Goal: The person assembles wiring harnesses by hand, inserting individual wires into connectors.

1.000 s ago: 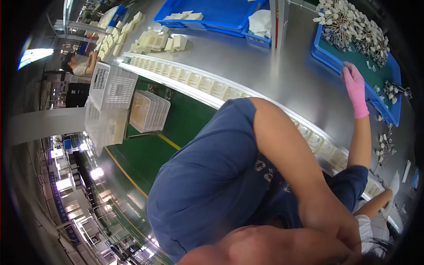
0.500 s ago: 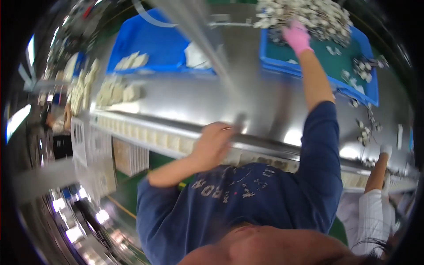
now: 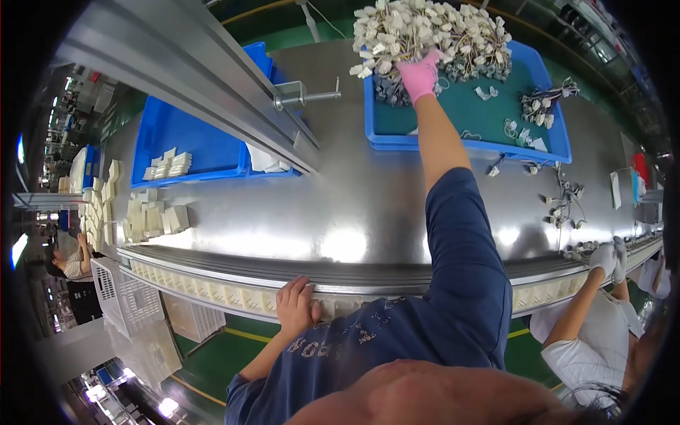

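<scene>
The person's right hand (image 3: 419, 76), in a pink glove, reaches into the heap of white connectors on cables (image 3: 439, 28) piled at the back left of a green-bottomed blue tray (image 3: 474, 150). Its fingertips are partly lost among the connectors, so I cannot tell whether they pinch any. A smaller bunch of connectors (image 3: 540, 112) lies at the tray's right side, and loose cables (image 3: 564, 204) lie on the metal workbench (image 3: 340, 191) near its front right corner. The bare left hand (image 3: 294, 306) rests on the bench's front rail (image 3: 368, 289), fingers loosely extended and slightly bent, above a row of cream-coloured pieces (image 3: 212, 290). Farther left, another blue tray (image 3: 202, 134) holds white blocks (image 3: 168, 164) and a white cloth (image 3: 265, 159)
</scene>
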The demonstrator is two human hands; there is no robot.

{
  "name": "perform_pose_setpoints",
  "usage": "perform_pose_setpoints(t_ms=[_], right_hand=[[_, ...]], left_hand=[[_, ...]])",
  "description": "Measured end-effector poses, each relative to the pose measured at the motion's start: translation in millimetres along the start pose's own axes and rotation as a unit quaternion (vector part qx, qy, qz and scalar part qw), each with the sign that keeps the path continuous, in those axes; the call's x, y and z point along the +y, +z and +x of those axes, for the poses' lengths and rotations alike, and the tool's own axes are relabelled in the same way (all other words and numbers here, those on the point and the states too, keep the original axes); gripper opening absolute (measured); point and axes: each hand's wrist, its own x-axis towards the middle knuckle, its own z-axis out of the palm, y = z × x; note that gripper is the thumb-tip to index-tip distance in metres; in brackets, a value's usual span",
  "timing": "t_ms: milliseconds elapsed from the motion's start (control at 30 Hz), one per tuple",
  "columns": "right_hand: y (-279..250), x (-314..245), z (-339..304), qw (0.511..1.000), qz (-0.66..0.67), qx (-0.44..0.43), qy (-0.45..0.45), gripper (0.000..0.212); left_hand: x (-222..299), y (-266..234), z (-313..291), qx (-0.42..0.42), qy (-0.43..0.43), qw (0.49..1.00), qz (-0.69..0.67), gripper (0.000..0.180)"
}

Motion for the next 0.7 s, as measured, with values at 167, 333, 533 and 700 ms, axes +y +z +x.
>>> perform_pose_setpoints(t_ms=[167, 333, 533, 700], right_hand=[[-33.7, 11.5, -10.5, 0.974, 0.221, 0.033, -0.021, 0.063], [-129.1, -41.6, -76.7, 0.901, 0.425, -0.086, 0.023, 0.047], [-218.3, -4.1, -135.4, 0.918, 0.329, -0.208, -0.082, 0.049], [-218.6, 35.6, -165.8, 0.903, 0.274, -0.317, 0.091, 0.032]], left_hand=[[6.1, -1.1, 2.6, 0.011, -0.003, 1.000, -0.017, 0.032], [0.3, 4.8, -6.7, 0.002, -0.014, 1.000, -0.020, 0.033], [0.4, 6.5, -5.9, 0.012, -0.022, 0.999, -0.025, 0.033], [7.7, -14.3, 10.6, -0.015, -0.017, 0.998, -0.050, 0.037]])
